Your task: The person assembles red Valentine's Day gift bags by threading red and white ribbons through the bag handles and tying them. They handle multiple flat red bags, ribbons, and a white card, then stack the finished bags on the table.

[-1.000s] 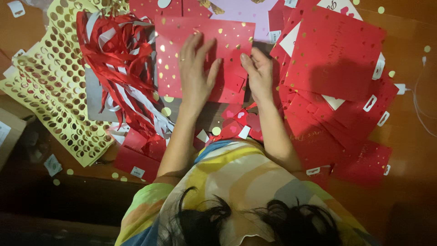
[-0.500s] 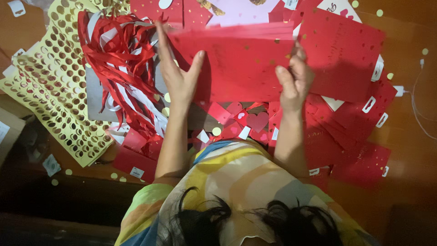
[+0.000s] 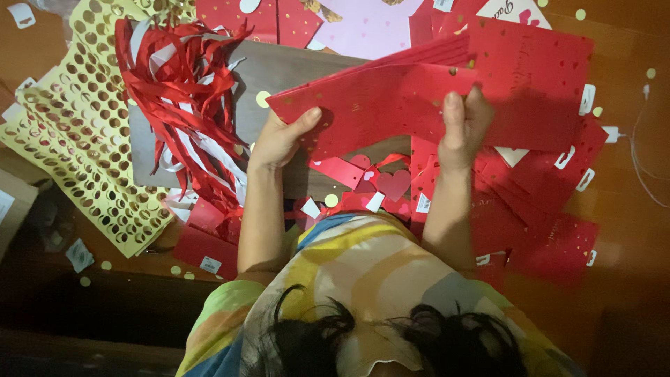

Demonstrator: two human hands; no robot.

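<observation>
Head view looks straight down on a person lifting a stack of red cards [image 3: 391, 105] off the desk [image 3: 307, 70]. The left hand [image 3: 283, 139] has its grip clamped on the stack's lower left corner, thumb on top. The right hand [image 3: 464, 122] has its grip clamped on the stack's near edge further right, thumb pressed flat on the red face. The stack is tilted, its sheets fanning apart toward the upper right.

A second ago both palms lay flat on the cards, which rested on the desk. Half a second ago the stack was already raised between the two hands. Now it sits higher and further right, and a bare grey-brown patch of desk shows beneath it that the cards covered before. A red heart cutout [image 3: 394, 183] lies in view under the raised stack.

Unchanged alongside: the bundle of red and white ribbons [image 3: 185, 105] to the left, the yellow punched sheet [image 3: 77, 146] beyond it, and loose red envelopes [image 3: 551, 230] to the right.
</observation>
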